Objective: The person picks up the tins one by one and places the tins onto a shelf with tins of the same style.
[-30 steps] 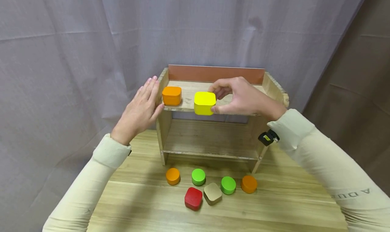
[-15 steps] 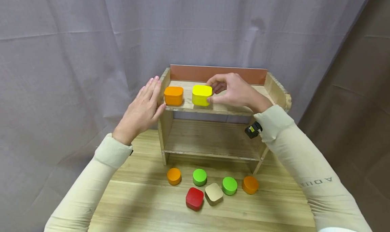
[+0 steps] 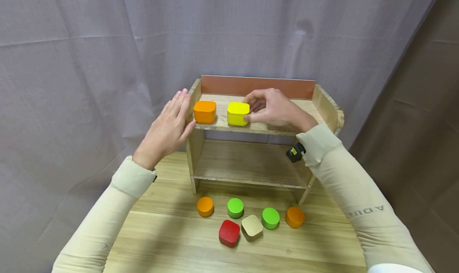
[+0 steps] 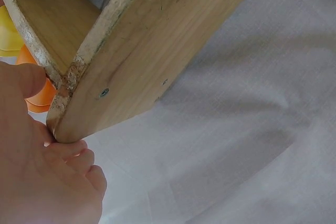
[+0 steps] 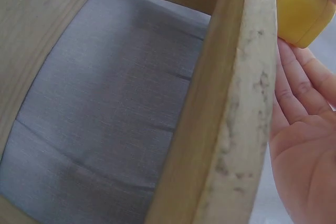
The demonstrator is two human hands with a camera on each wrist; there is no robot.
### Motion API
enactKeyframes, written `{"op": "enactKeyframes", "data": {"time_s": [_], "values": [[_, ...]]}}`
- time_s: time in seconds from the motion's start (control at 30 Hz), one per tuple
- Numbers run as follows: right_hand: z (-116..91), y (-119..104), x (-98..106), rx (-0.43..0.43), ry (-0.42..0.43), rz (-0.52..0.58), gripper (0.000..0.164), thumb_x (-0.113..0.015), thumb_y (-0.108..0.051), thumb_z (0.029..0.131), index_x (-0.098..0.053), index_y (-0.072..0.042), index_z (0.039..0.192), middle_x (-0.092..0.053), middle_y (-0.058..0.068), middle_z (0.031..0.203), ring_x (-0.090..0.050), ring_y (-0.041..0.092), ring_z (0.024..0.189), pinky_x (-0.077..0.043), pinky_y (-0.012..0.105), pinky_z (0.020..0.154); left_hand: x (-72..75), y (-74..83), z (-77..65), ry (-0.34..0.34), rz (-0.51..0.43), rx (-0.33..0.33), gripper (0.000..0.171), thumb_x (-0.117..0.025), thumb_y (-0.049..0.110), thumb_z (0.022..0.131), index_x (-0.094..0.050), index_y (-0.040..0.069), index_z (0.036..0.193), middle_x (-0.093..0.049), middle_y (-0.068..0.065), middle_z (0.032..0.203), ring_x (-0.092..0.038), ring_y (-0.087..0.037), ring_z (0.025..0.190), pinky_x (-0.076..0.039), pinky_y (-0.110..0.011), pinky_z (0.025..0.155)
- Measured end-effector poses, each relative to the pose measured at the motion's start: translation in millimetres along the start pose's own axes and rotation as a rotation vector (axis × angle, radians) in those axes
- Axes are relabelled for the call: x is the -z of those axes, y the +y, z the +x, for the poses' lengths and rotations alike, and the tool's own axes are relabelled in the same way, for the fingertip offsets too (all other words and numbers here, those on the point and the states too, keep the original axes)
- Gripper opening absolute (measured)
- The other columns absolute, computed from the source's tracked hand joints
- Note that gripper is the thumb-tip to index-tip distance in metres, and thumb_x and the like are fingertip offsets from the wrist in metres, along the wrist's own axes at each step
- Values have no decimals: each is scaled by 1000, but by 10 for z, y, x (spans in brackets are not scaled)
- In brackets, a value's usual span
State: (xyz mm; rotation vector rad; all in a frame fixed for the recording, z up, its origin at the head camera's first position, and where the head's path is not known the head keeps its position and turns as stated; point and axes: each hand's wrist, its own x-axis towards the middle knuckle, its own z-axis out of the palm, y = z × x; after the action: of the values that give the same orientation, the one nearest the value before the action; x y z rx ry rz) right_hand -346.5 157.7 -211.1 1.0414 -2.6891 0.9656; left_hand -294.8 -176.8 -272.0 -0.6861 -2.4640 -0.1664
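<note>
A small yellow box (image 3: 238, 114) with rounded corners and a seam round its side stands on the top board of a wooden shelf (image 3: 247, 181). My right hand (image 3: 274, 109) pinches its right side between thumb and fingers; the right wrist view shows the yellow box (image 5: 302, 9) at the fingertips. To its left, a matching orange box (image 3: 204, 112) sits on the same board, apart from it. With fingers extended, my left hand (image 3: 165, 127) rests against the shelf's left side panel. In the left wrist view its thumb lies at the board's front edge.
On the table (image 3: 150, 241) before the shelf lie two orange round pieces (image 3: 205, 207) (image 3: 295, 217), two green round pieces (image 3: 235, 208) (image 3: 270, 218), a red rounded-square piece (image 3: 229, 233) and a beige one (image 3: 252, 227). A grey curtain (image 3: 229, 30) hangs behind.
My right hand has brought the yellow box back and down onto the top board, a little to the left. My left hand has stayed at the side panel.
</note>
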Motion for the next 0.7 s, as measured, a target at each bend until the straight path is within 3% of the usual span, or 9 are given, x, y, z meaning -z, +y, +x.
{"op": "enactKeyframes", "data": {"time_s": [0.5,0.7], "values": [[-32,29,-7,-2,-9,-4,48,-85,-23,89,-69,-9,131,-75,8,121,-73,23,110,-59,41,104,-14,6,15,-9,-10,2,75,-50,34,111,-17,-3,167,-18,-22,176,-20,-39,164,-24,-56,133],[-162,-34,67,20,56,-78,59,-85,-33,88,-64,-13,140,-72,5,130,-70,22,120,-55,41,111,-30,-8,7,-13,-16,5,75,-49,35,111,-15,-2,168,-16,-21,177,-18,-38,165,-23,-56,133]]}}
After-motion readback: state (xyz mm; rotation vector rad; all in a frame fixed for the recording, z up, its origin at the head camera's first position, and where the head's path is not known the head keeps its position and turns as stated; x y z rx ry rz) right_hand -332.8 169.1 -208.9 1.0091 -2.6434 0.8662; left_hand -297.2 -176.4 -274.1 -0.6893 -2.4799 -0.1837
